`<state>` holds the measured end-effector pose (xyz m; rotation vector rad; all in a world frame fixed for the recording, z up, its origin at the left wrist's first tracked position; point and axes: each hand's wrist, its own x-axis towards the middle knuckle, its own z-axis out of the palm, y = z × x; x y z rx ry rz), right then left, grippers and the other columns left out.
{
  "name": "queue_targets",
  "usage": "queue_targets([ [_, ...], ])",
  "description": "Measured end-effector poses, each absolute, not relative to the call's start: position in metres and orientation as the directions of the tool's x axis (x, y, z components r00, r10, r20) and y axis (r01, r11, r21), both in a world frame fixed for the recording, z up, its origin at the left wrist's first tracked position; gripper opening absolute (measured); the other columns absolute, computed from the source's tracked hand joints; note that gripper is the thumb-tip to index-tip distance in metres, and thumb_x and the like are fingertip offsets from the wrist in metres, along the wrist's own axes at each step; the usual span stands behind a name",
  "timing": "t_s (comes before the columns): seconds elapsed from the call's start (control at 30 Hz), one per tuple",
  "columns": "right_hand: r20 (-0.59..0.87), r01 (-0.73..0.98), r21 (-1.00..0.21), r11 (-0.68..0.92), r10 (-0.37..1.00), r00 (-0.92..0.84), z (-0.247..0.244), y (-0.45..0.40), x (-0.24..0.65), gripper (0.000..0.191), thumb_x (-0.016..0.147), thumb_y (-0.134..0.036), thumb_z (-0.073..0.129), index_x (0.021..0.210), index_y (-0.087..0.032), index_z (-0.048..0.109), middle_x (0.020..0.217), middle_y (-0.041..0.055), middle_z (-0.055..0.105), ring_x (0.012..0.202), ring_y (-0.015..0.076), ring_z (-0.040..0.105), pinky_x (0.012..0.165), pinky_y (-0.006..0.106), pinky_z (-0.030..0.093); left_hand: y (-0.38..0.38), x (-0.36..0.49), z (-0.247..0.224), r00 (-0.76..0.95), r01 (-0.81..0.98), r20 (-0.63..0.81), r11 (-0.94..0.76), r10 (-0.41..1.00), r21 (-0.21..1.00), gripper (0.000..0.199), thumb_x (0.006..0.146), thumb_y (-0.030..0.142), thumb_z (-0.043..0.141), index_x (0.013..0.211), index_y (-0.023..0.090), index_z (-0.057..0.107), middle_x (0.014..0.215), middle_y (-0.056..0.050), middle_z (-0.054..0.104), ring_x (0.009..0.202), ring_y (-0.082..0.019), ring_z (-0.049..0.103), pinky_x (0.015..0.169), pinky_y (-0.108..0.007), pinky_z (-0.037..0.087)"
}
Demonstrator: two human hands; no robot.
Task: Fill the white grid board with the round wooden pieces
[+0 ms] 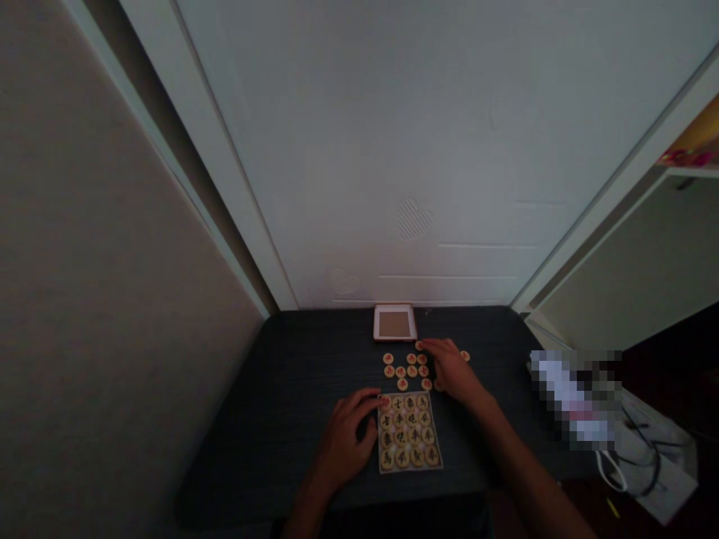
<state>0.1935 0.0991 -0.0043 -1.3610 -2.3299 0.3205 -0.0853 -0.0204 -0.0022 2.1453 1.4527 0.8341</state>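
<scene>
I'm at a placing step, I judge: left hand, thumb and forefinger apart, touches a red disc in the box near the table's front edge. Right hand's fingertips meet another disc, grip unclear; lifting calls for an edge pinch.

We've got 16 xiangqi pieces in one square tray, 12 loose discs visible, one shallow box.

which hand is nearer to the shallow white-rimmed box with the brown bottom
Right. The right hand is just in front of the shallow box and to its right; the left hand is farther back toward the person, beside the square tray of round pieces.
</scene>
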Motion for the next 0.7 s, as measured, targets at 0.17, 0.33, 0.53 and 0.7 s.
queue_targets([
  [0.17, 0.18, 0.782, -0.372, 0.5, 0.865, -0.468, -0.002, 0.108, 0.196, 0.068, 0.068, 0.007, 0.059, 0.131, -0.017, 0.063, 0.132, 0.0117, 0.065, 0.119, 0.0266, 0.058, 0.106, 0.043, 0.039, -0.021, -0.086, -0.002, 0.26, 0.668, 0.237, -0.352, 0.936, 0.656, 0.045, 0.089, 0.01, 0.051, 0.126, 0.032, 0.063, 0.134, -0.003, 0.063, 0.121, -0.024, 0.06, 0.104, -0.045, 0.046],
  [0.33, 0.161, 0.803, -0.354, 0.479, 0.877, -0.452, -0.003, 0.104, 0.204, 0.068, 0.072, 0.008, 0.055, 0.134, -0.018, 0.061, 0.134, 0.0108, 0.064, 0.119, 0.0252, 0.057, 0.108, 0.043, 0.037, -0.02, -0.085, -0.002, 0.263, 0.668, 0.238, -0.354, 0.935, 0.654, 0.043, 0.09, 0.012, 0.05, 0.127, 0.031, 0.061, 0.133, -0.003, 0.063, 0.121, -0.024, 0.06, 0.104, -0.047, 0.045],
  [0.53, 0.153, 0.815, -0.347, 0.464, 0.886, -0.439, -0.005, 0.096, 0.211, 0.068, 0.073, 0.005, 0.057, 0.136, -0.02, 0.059, 0.137, 0.0111, 0.062, 0.122, 0.0261, 0.056, 0.106, 0.043, 0.04, -0.019, -0.084, -0.002, 0.271, 0.665, 0.236, -0.358, 0.933, 0.656, 0.041, 0.09, 0.013, 0.05, 0.126, 0.031, 0.061, 0.133, -0.003, 0.063, 0.122, -0.024, 0.059, 0.104, -0.046, 0.045],
  [0.7, 0.141, 0.821, -0.326, 0.469, 0.883, -0.448, -0.011, 0.092, 0.217, 0.069, 0.072, 0.004, 0.058, 0.137, -0.021, 0.058, 0.142, 0.0117, 0.058, 0.132, 0.0274, 0.05, 0.112, 0.048, 0.035, -0.018, -0.085, -0.004, 0.269, 0.669, 0.233, -0.355, 0.935, 0.653, 0.04, 0.091, 0.014, 0.05, 0.126, 0.031, 0.061, 0.133, -0.004, 0.063, 0.12, -0.024, 0.06, 0.103, -0.046, 0.046],
])
